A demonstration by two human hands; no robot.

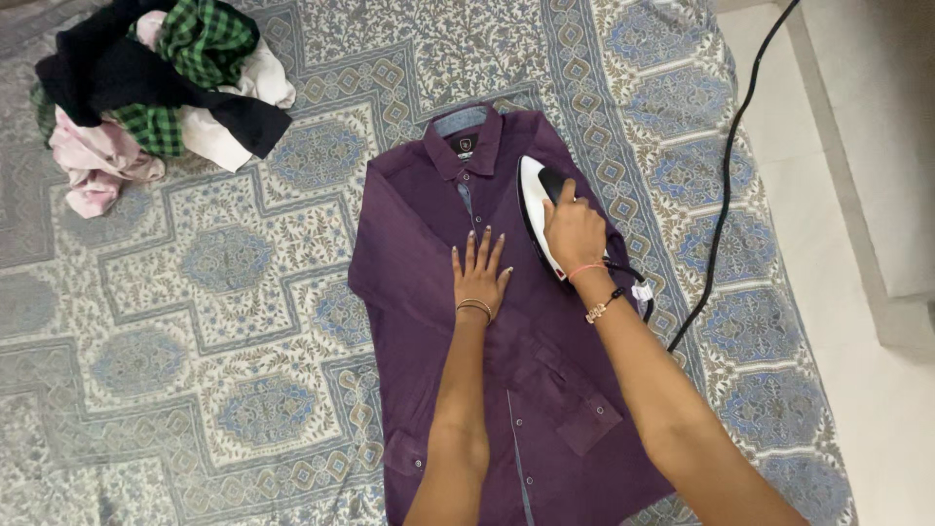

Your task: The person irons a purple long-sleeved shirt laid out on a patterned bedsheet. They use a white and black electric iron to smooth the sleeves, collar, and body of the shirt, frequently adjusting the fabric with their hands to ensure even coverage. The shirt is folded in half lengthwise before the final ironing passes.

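A dark purple buttoned shirt (419,253) lies flat, front up, collar away from me, on a patterned bedsheet (224,292). My left hand (479,268) rests flat on the shirt's chest, fingers spread, holding nothing. My right hand (575,232) grips the handle of a white and black electric iron (534,200), which sits on the shirt's right chest near the shoulder, tip pointing toward the collar. Bangles and bracelets circle both wrists.
A pile of crumpled clothes (156,88), black, green checked, white and pink, lies at the top left of the sheet. The iron's black cord (726,185) runs off the bed's right edge over a pale tiled floor (867,409).
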